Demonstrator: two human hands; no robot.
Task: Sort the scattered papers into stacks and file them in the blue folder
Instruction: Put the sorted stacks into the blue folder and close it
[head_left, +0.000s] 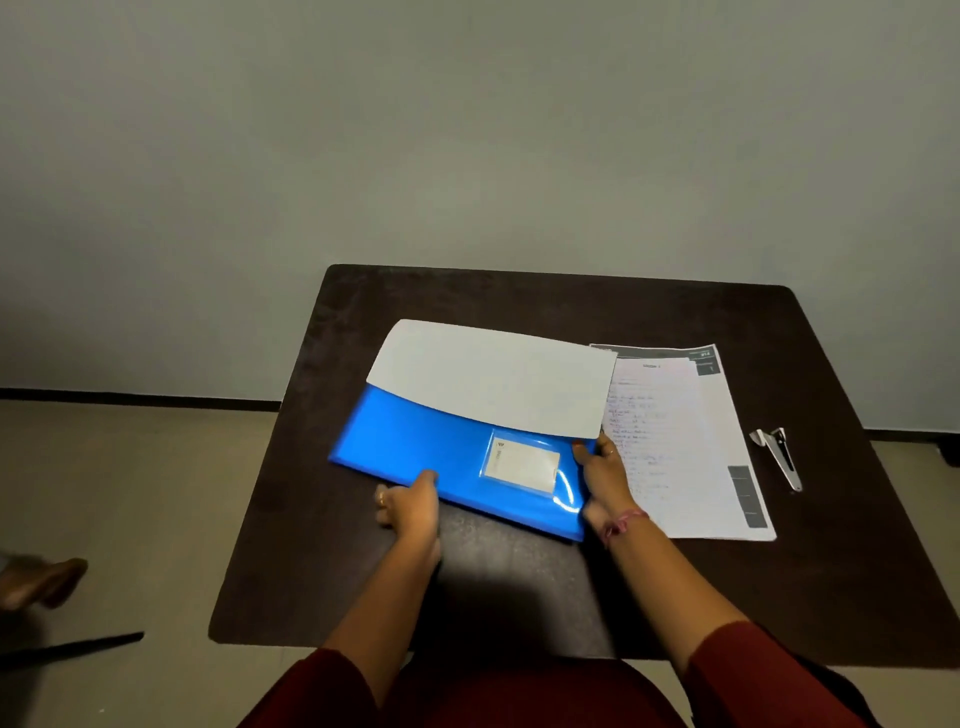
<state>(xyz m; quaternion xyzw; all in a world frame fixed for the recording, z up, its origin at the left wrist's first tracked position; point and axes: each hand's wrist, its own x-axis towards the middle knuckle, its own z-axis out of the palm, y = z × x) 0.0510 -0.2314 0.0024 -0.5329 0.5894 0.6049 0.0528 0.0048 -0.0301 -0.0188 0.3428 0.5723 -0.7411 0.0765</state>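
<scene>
Gripping blue folder (415, 441) edges: left hand (410, 506) near, right hand (602, 475) seemingly pinching.

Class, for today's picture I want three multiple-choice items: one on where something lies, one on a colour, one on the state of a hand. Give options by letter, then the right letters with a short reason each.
1. Where does the stapler lie?
A. on the folder
B. on the table, right of the written papers
C. on the floor

2. What colour is the folder?
A. red
B. green
C. blue

3. What is the left hand doing?
A. gripping the folder's near edge
B. resting flat on the papers
C. holding the stapler

Answers: 1 B, it sits on bare tabletop beyond the papers' right edge. 2 C, its body is bright blue under a white flap. 3 A, its thumb lies on top of that edge; the right hand holds the folder's right end.
</scene>
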